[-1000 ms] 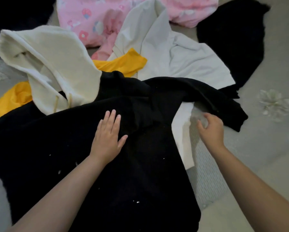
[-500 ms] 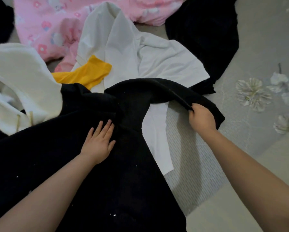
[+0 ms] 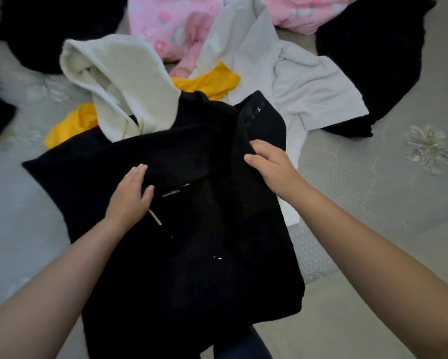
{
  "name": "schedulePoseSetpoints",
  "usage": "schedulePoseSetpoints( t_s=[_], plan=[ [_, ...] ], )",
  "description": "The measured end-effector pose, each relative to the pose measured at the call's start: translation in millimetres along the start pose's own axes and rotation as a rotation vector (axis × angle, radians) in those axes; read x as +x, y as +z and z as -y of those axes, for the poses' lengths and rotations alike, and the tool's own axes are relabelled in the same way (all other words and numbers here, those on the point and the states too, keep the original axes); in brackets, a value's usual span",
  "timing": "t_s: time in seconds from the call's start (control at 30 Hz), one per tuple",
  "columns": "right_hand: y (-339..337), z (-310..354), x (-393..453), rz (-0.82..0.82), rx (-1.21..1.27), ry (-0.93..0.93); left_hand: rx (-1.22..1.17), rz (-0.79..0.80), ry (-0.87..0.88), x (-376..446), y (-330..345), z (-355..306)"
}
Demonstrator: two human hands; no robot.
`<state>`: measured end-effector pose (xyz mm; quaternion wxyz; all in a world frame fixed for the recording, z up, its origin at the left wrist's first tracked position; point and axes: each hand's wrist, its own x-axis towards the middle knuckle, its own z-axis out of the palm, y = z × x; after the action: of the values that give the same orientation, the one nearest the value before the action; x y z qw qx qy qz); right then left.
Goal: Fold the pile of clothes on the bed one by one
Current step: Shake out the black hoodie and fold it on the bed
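A large black garment (image 3: 191, 255) lies spread across the bed in front of me. My left hand (image 3: 130, 193) rests flat on its middle, fingers straight, beside a thin pale drawstring (image 3: 155, 218). My right hand (image 3: 269, 167) grips the garment's black sleeve (image 3: 264, 120), folded inward over the body of the garment. Behind it lies the pile: a cream hoodie (image 3: 119, 81), a yellow garment (image 3: 207, 82), a white shirt (image 3: 290, 81) and a pink patterned piece (image 3: 181, 24).
More black clothing (image 3: 378, 60) lies at the back right and another dark heap (image 3: 49, 27) at the back left. The grey bedspread (image 3: 373, 203) with pale flower prints stretches to the right and left.
My right hand took hold of the black sleeve and carried it left, over the garment's body. The left hand stayed pressed on the middle, shifting slightly.
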<state>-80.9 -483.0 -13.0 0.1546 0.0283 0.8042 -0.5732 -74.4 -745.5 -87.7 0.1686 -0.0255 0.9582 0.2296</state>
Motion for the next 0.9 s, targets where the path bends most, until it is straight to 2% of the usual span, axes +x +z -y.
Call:
schedulePoseSetpoints(
  t_s=[0.07, 0.2, 0.27, 0.33, 0.4, 0.47, 0.57, 0.63, 0.8, 0.87, 0.9],
  plan=[
    [45.5, 27.3, 14.3, 0.074, 0.113, 0.019, -0.026, -0.046, -0.102, -23.2, -23.9, 35.6],
    [153.9, 63.5, 46.9, 0.263, 0.342, 0.182, -0.123, -0.118, -0.309, -68.4, -58.5, 102.1],
    [201.5, 64.2, 59.6, 0.42, 0.249, 0.222, -0.203, -0.175, -0.382, -87.2, -65.3, 129.2],
    [231.4, 55.1, 66.6, 0.473, 0.099, 0.237, -0.278, -0.247, -0.438, -101.9, -64.1, 150.5],
    [240.1, 40.6, 68.1, 0.43, -0.074, 0.224, -0.338, -0.268, -0.505, -111.9, -55.7, 163.5],
    [232.9, 23.0, 66.5, 0.368, -0.327, 0.146, -0.42, -0.22, -0.532, -113.0, -42.3, 170.5],
    [203.9, -6.7, 58.5, 0.352, -0.803, -0.051, -0.449, -0.13, -0.499, -96.9, -21.6, 173.5],
    [180.1, -22.8, 50.5, 0.325, -1.012, -0.146, -0.392, -0.145, -0.461, -80.4, -12.1, 173.6],
    [130.4, -15.9, 60.5, -0.112, -0.995, -0.439, -0.089, -0.163, -0.264, -32.9, -7.6, 170.6],
    [116.0, 0.4, 82.0, -0.223, -0.997, -0.424, -0.015, -0.137, -0.202, -11.3, -13.7, 163.6],
    [109.4, 8.6, 95.0, -0.251, -1.021, -0.335, 0.015, -0.108, -0.176, -0.9, -16.6, 158.3]
  ],
)
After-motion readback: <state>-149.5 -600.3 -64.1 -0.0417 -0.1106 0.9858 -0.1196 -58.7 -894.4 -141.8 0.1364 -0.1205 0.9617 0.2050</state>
